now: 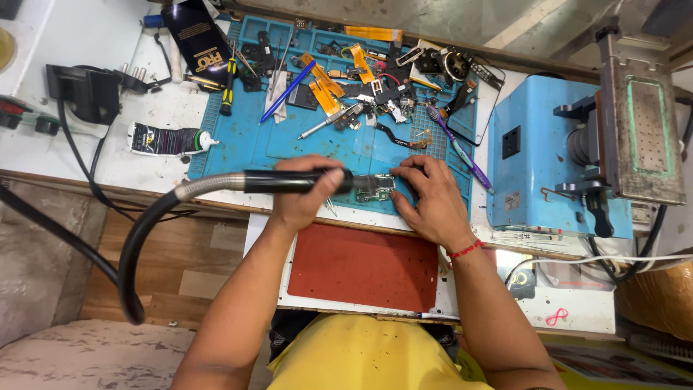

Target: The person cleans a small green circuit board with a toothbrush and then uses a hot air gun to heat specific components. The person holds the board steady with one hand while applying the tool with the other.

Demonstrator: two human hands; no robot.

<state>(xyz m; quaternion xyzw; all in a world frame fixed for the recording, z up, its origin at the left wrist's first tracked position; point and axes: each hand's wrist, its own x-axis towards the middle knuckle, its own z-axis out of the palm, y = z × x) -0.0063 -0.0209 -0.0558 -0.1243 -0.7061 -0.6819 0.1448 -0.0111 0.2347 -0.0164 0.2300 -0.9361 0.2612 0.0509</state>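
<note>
Left hand [307, 191] is gripping the black hot-air wand [289, 180], fingers wrapped tight, nozzle pointing at a small circuit board [375, 188] the right hand [426, 195] is pinning on the blue mat [245, 137]. Black-and-white tube [170, 139] is lying left; dark box [195, 32] sitting top-left on the desk [115, 36].
</note>
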